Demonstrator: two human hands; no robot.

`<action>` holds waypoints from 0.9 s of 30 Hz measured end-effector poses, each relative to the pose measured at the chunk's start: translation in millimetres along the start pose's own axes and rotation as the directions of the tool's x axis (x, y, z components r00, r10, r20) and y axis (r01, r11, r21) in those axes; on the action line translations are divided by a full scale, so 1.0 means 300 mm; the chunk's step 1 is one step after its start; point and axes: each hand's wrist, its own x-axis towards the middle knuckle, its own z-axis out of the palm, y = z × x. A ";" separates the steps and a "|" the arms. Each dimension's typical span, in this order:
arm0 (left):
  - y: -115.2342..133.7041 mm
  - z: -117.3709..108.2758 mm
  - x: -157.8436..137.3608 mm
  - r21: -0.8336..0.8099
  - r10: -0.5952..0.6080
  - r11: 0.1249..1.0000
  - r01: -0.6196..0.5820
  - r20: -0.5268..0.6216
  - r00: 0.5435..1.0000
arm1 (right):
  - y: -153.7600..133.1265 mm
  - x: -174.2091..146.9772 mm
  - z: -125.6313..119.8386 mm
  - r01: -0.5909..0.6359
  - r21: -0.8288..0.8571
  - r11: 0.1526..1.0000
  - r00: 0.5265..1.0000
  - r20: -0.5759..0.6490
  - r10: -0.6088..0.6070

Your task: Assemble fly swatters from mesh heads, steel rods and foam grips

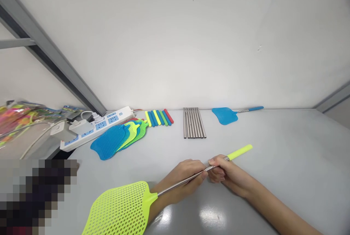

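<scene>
A fly swatter (120, 205) with a yellow-green mesh head, a thin metal telescopic rod and a yellow grip lies slantwise across both hands, above the table. My left hand (188, 180) is closed round the thin section of the rod. Close beside it, my right hand (222, 171) grips the thicker metal part, just below the yellow grip (240, 152). The swatter's head hangs toward the lower left, partly cut off by the picture's edge.
Along the wall lie a blue swatter (225, 115), several metal rods (193, 123), several coloured grips (159, 117) and a pile of swatter heads (108, 142). A white power strip (121, 114) with plugs is at the left, near plastic-bagged items (22, 118) and a metal frame (51, 49).
</scene>
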 end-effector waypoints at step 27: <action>-0.062 0.037 -0.014 -0.356 -0.324 0.902 0.246 -0.179 0.929 | -0.012 -0.006 -0.003 0.056 -0.012 0.998 0.997 0.053 -0.055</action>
